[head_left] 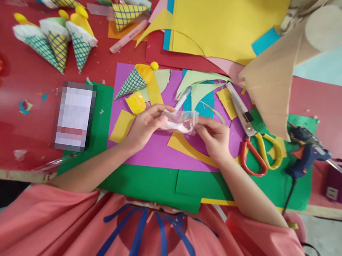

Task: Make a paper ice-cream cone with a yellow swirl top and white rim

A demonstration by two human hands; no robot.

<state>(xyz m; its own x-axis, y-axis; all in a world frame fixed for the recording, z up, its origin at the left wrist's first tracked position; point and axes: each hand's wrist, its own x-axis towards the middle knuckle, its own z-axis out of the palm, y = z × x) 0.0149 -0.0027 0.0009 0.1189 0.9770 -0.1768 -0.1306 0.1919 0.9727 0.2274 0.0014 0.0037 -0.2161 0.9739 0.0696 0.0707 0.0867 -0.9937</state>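
A small clear plastic bag (180, 121) with something white inside is held between both hands over the purple sheet (150, 157). My left hand (146, 125) grips its left end between thumb and fingers. At its right end my right hand (213, 136) pinches the edge. Just beyond the bag lies a marker (182, 98). A paper cone (132, 83) with a blue-green lattice pattern and yellow top rests at the sheet's upper left, near a yellow petal-like piece (135, 102). Pale green paper offcuts (199, 89) and yellow scraps (121, 126) are scattered around the hands.
Scissors (253, 140) with red and yellow handles lie to the right, then a blue glue gun (305, 153) with its cord. Several finished-looking cones (80, 43) sit at the upper left. Yellow sheets (224, 21) and a brown paper cone (273, 79) occupy the back.
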